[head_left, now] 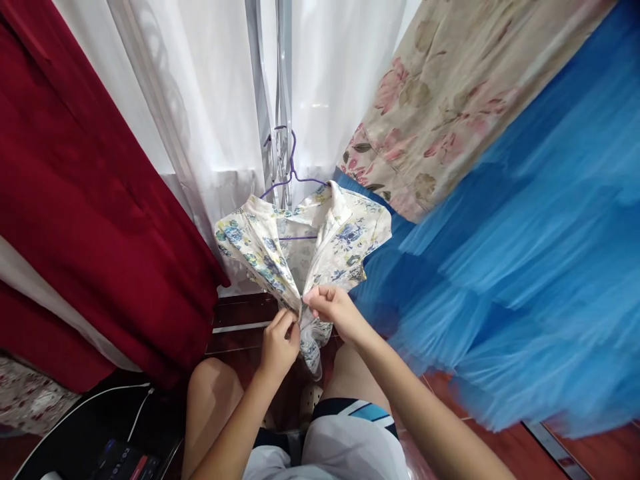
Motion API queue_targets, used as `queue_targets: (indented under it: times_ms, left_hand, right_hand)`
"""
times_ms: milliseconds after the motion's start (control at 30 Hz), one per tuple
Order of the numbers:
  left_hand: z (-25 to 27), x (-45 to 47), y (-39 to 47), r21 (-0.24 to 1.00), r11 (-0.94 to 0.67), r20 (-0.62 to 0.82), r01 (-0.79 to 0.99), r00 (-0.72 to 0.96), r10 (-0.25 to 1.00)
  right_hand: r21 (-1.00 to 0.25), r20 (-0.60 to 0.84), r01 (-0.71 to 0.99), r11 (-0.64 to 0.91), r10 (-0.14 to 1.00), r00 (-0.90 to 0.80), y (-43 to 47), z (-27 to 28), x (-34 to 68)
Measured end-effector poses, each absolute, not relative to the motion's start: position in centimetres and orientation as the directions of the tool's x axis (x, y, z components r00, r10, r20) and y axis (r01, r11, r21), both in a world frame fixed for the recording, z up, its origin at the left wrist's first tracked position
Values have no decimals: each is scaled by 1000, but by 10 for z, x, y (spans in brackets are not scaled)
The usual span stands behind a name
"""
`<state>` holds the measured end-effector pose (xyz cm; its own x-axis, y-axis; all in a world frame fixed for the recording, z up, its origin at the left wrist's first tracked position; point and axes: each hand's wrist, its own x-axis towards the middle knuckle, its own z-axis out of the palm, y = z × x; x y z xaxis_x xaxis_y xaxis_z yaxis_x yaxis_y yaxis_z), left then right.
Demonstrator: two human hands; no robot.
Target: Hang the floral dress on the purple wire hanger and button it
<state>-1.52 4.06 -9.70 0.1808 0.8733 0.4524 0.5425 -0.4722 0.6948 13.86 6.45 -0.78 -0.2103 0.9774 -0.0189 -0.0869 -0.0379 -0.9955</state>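
A white blouse or dress with blue and yellow-green flowers (350, 233) hangs on a purple hanger (294, 175) in front of me. Its front parts in a V that narrows down to what looks like a zipper (301, 301). My left hand (281, 339) is closed, pinching the fabric just below the bottom of the V. Closed at the foot of the opening, my right hand (333, 308) has thumb and finger together on the zipper; its pull is too small to make out. Below the hands the garment's lower part hangs bunched between my knees.
Dark red cloth (110, 173) hangs at left and white curtains (210, 87) behind. On the right are beige floral fabric (425, 127) and a wide blue tulle skirt (505, 280). A black round surface (100, 417) at lower left bears a phone (125, 460) and white cable (140, 415).
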Motion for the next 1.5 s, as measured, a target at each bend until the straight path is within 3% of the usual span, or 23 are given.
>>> queue_targets:
  times_ms: [200, 300, 367, 433, 533, 600, 733, 867, 1000, 1200, 1500]
  left_hand:
    - [-58, -24, 35, 317, -480, 219, 818, 429, 876]
    - [-47, -26, 35, 197, -492, 118, 848, 477, 871]
    - [-43, -30, 38, 214, -517, 93, 829, 510, 855]
    - [-32, -36, 48, 315, -542, 156, 779, 520, 840]
    - [7, -46, 72, 538, -556, 432, 633, 359, 827]
    - [43, -50, 94, 613, -601, 606, 513, 184, 774]
    - [98, -47, 131, 439, -774, 758, 457, 274, 592]
    - [112, -37, 142, 268, -808, 836, 525, 291, 466]
    - [104, -32, 144, 292, -767, 872, 572, 171, 459]
    - [93, -30, 149, 345, -741, 872, 576, 96, 480]
    - [75, -9, 145, 458, -726, 864, 513, -67, 499]
  right_hand:
    - [-872, -11, -473, -126, 971, -239, 128, 85, 126]
    - [-839, 32, -538, -82, 980, -198, 144, 117, 117]
    - [-837, 70, -546, -19, 988, -140, 143, 121, 111]
    - [-841, 130, -537, 66, 988, -84, 136, 114, 108]
    - [-863, 222, -474, 177, 974, -42, 125, 100, 110]
    - [-889, 245, -406, 210, 969, -36, 119, 95, 113]
    - [-918, 285, -292, 268, 958, -16, 116, 94, 119]
    - [-897, 395, -194, 398, 917, 54, 121, 88, 118]
    - [-884, 455, -79, 461, 886, 87, 130, 77, 111]
    - [-907, 410, -80, 414, 910, 66, 142, 69, 105]
    - [-968, 246, -47, 245, 969, -9, 147, 67, 118]
